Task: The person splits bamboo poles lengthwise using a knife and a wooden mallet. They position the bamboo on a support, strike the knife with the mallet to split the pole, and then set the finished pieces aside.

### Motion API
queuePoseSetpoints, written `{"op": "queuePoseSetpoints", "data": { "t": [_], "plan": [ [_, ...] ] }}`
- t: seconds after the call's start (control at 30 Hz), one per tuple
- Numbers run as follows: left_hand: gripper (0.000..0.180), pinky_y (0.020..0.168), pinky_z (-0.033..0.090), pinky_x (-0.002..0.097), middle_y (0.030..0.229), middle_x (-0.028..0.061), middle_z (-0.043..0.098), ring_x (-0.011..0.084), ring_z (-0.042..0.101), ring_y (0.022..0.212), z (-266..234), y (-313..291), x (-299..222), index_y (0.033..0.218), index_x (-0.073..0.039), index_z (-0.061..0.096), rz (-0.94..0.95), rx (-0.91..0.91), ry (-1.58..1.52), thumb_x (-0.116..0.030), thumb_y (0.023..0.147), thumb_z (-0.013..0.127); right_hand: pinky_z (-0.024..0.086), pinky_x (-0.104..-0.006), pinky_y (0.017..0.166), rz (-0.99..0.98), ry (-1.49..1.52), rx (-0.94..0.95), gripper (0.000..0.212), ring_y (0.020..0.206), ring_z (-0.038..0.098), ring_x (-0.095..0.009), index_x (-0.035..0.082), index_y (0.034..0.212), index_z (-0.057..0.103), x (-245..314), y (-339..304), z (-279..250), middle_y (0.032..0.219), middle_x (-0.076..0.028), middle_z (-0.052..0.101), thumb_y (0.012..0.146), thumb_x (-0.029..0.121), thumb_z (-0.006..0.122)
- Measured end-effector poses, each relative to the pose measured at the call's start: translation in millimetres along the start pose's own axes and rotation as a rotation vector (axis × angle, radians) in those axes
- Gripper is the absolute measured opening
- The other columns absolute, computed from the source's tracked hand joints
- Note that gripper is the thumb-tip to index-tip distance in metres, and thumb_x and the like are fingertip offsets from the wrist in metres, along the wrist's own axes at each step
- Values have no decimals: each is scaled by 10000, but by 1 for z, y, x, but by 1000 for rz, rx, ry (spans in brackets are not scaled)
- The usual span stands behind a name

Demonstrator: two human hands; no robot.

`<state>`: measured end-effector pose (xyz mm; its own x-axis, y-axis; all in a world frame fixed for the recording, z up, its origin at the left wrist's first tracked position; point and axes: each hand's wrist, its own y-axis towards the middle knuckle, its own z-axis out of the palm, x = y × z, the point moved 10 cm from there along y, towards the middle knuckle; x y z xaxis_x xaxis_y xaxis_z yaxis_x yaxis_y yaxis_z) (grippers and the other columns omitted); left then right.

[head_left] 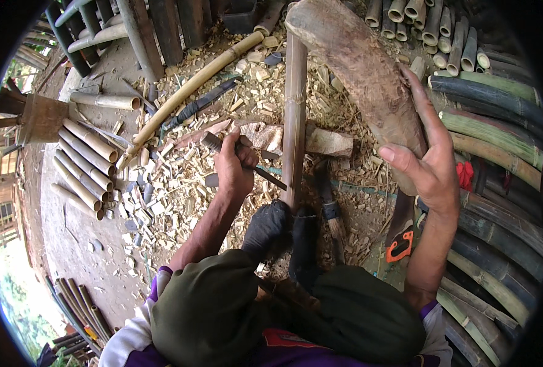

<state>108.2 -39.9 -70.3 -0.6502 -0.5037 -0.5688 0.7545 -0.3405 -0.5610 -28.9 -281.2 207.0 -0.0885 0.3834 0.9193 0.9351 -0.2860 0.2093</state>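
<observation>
My left hand [235,168] is closed round the shaft of a dark chisel [270,177]. The chisel slants down to the right, its tip at the side of a brown bamboo pole [294,110]. That pole runs away from me, its near end between my dark-covered feet [268,226]. A thick, curved wooden club [363,73] is in my right hand [429,159], thumb on the near side and fingers along its right edge. The club's broad far end overlaps the pole's far end in view; I cannot tell whether they touch. A rough wood block [329,141] lies under the pole.
Wood chips [173,202] cover the ground. At left lie short bamboo pieces [85,159] and a long yellow bamboo pole [192,92]. Nearby is a dark-wrapped tool [207,101]. Stacked bamboo [498,128] lines the right side. An orange-handled tool [400,246] lies beside my right forearm.
</observation>
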Motion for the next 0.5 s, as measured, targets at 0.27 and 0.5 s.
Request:
{"op": "queuePoseSetpoints", "data": {
  "t": [0.27, 0.5],
  "plan": [
    [369, 463, 297, 296, 557, -29, 413, 103, 373, 482, 19, -1, 15, 748, -50, 579, 84, 36, 181, -307, 987, 693, 334, -380, 1209, -13, -25, 12, 884, 1432, 464, -265, -55, 1588, 324, 2, -6, -1, 1563, -224, 458, 831, 95, 755],
    [267, 543, 451, 289, 736, 8, 651, 81, 558, 612, 97, -49, 23, 836, -52, 662, 475, 299, 820, -256, 1002, 708, 450, -421, 1164, 121, -323, 313, 973, 1387, 534, -294, 66, 1625, 300, -5, 11, 57, 1538, -212, 497, 789, 125, 793]
  ]
}}
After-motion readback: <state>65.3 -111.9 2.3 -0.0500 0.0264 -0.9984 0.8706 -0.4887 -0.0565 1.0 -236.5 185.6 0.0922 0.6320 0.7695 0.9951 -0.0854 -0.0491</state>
